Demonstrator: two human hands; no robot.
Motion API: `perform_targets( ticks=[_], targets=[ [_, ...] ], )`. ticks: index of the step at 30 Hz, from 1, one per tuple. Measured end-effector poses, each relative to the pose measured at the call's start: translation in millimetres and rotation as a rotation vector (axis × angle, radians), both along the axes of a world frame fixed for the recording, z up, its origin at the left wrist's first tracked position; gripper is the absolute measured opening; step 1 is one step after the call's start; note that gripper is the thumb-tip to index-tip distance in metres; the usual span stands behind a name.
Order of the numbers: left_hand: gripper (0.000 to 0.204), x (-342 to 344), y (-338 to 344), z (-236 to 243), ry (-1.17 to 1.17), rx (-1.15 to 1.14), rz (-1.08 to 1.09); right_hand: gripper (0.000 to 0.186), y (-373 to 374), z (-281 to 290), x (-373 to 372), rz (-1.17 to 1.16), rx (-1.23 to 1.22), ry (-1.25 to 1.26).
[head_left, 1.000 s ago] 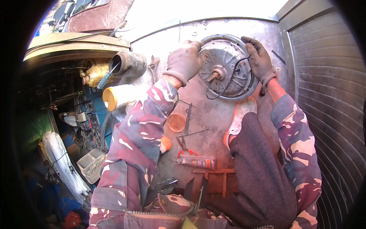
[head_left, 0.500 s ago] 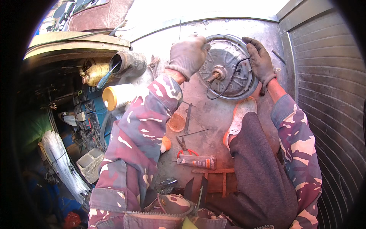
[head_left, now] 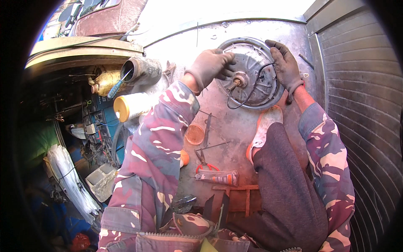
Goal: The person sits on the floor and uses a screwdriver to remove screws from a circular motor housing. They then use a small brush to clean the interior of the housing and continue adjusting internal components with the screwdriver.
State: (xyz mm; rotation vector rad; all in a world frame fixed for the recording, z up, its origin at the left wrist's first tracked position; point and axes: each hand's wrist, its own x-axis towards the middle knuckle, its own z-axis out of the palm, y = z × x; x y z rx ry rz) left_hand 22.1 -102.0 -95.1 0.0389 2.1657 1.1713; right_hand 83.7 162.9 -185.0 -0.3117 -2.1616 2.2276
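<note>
A round grey metal hub motor (head_left: pixel 252 63) lies on the floor in front of me, its axle (head_left: pixel 237 82) pointing up toward me. A black cable (head_left: pixel 254 89) loops from the axle over its face. My left hand (head_left: pixel 211 67), in a grey glove, hovers at the hub motor's left side, fingers apart and nothing seen in them. My right hand (head_left: pixel 288 69), gloved too, grips the right rim, with the cable passing by its thumb. Part of the rim is hidden behind each hand.
To the left are an adjustable wrench (head_left: pixel 169 72), a metal cylinder (head_left: pixel 147 70) with a blue-handled screwdriver (head_left: pixel 115 89), and a white tub (head_left: pixel 132 106). Nearer lie red-handled scissors (head_left: pixel 205 166), a tube (head_left: pixel 217 177) and a round container (head_left: pixel 194 134). A ribbed metal shutter (head_left: pixel 361 84) stands right.
My left hand has turned and shifted slightly down, its closed fingers now spread toward the hub motor. My right hand stays at the rim.
</note>
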Motion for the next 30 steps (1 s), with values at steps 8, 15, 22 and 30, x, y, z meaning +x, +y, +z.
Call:
perform_targets(
  ticks=[8, 15, 22, 30],
  targets=[
    [0.054, 9, -7, 10, 0.580, -0.477, -0.184, 0.040, 0, 1, 0, 0.007, 0.094, 0.036],
    [0.056, 3, -8, 20, -0.355, 0.108, 0.230, 0.040, -1, 7, 0, 0.003, 0.116, 0.008],
    [0.041, -3, 4, 14, 0.849, -0.588, -0.381, 0.041, 1, 10, 1, 0.058, 0.059, -0.038],
    [0.082, 0, -7, 9, -0.402, 0.264, 0.294, 0.040, 0, 4, 1, 0.011, 0.109, 0.033]
  ],
)
